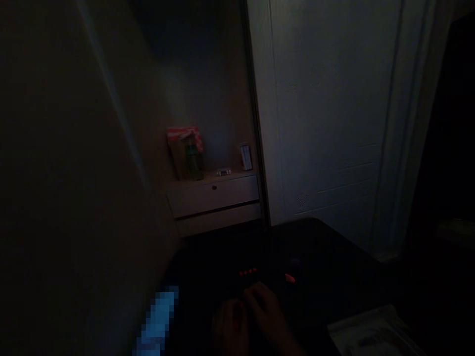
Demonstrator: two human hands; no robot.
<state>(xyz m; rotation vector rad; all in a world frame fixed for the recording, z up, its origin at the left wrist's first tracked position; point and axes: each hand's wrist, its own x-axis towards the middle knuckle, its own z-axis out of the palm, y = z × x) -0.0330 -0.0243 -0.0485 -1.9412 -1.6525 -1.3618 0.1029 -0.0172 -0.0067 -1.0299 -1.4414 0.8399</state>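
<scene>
The view is very dark. My left hand is low in the middle over the dark table, its fingers curled around something with small red spots that I cannot name. Close beside it, my right hand bends its fingers toward the same spot. Whatever it pinches, if anything, is lost in the dark. Just beyond my hands is a short row of small red dots. To the right of that row lies a small orange-red piece, with a dim dark round shape behind it.
The dark table has a rounded far edge. Behind it are a drawer unit holding a green bottle and a red-and-white cloth, and a pale door. A pale packet lies lower right; a pixelated blue patch lower left.
</scene>
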